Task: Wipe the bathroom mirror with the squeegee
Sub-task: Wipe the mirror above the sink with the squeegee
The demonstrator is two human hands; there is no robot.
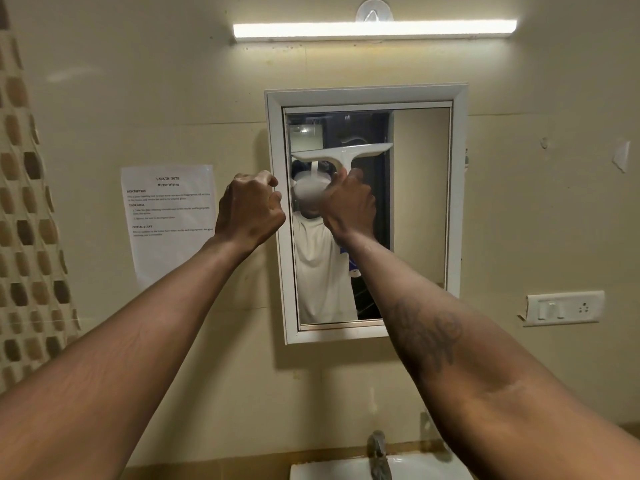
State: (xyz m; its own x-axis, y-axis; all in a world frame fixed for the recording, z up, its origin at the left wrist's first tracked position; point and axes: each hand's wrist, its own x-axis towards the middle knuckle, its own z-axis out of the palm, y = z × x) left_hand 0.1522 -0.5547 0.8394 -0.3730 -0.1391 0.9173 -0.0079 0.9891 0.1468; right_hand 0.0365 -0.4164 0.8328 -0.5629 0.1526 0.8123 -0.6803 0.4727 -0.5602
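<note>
A white-framed bathroom mirror [420, 202] hangs on the beige wall. The white squeegee [343, 153] lies against the upper left part of the glass, its blade nearly level. My right hand [348, 202] grips the squeegee's handle from below. My left hand [249, 209] is closed in a fist at the mirror's left frame edge, touching or holding the frame. The glass reflects a person in a white shirt.
A tube light [374, 29] runs above the mirror. A printed task sheet [169, 216] is taped to the wall at left. A switch and socket plate [564, 308] sits at right. Below are a metal tap [379, 452] and a white basin [346, 471].
</note>
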